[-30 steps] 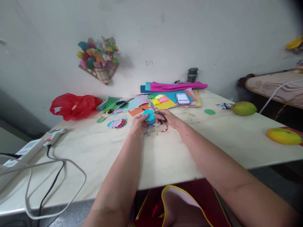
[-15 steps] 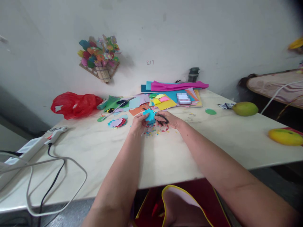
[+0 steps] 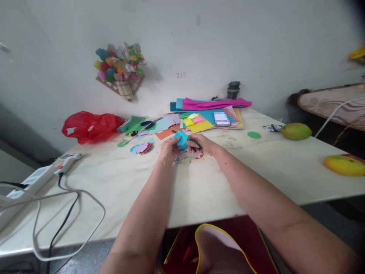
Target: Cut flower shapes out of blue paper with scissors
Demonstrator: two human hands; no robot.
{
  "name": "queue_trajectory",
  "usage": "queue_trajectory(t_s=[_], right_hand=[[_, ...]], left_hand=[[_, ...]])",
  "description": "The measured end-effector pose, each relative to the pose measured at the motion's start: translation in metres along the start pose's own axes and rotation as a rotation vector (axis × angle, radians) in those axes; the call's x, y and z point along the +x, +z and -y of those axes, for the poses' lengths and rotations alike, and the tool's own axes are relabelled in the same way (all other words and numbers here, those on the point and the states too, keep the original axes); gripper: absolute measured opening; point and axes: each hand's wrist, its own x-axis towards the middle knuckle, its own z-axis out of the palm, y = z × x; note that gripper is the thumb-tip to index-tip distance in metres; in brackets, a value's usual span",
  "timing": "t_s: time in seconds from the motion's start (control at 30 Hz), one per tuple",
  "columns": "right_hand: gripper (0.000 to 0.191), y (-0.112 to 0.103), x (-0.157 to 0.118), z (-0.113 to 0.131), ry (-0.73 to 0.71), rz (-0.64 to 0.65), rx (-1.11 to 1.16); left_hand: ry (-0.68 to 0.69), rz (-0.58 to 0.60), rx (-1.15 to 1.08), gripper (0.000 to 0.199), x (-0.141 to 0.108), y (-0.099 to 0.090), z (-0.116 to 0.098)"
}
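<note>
My left hand [image 3: 169,146] pinches the left edge of a blue paper piece [image 3: 181,140] with a scalloped rim. In my right hand [image 3: 203,144] is a pair of scissors with black handles [image 3: 196,144], held at the paper's right side; its blades are partly hidden by the paper. Beneath both hands, small coloured paper scraps [image 3: 186,157] lie scattered on the white marbled table [image 3: 137,190]. To the left rests a stack of scalloped paper shapes [image 3: 140,148] in lilac, blue and red.
Coloured paper sheets [image 3: 205,121] and a second pair of scissors [image 3: 148,124] lie at the back. A red plastic bag [image 3: 91,126] and a power strip [image 3: 31,180] with cables are on the left. Two mangoes [image 3: 295,131] and a green paper circle [image 3: 253,134] lie on the right.
The blue paper has turned slightly between my hands, and its scalloped edge shows more. Both hands stay in nearly the same place.
</note>
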Motion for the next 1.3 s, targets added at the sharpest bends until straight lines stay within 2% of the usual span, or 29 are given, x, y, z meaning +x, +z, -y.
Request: queue_trajectory(t_s=[0.37,0.83,1.0,1.3], right_hand=[[0.023,0.002,0.002,0.0,0.013,-0.038,0.001],[0.027,-0.002,0.001,-0.004,0.016,0.016,-0.007],[0.025,0.002,-0.002,0.002,0.012,0.008,-0.001],[0.022,0.007,-0.004,0.006,0.013,-0.029,0.007]], left_hand=[[0.037,-0.039,-0.017,0.028,-0.001,0.003,0.002],[0.103,0.03,0.066,0.03,-0.003,0.001,0.0],[0.164,0.016,0.057,0.033,-0.003,0.003,0.002],[0.203,-0.033,0.086,0.029,-0.004,0.005,0.002]])
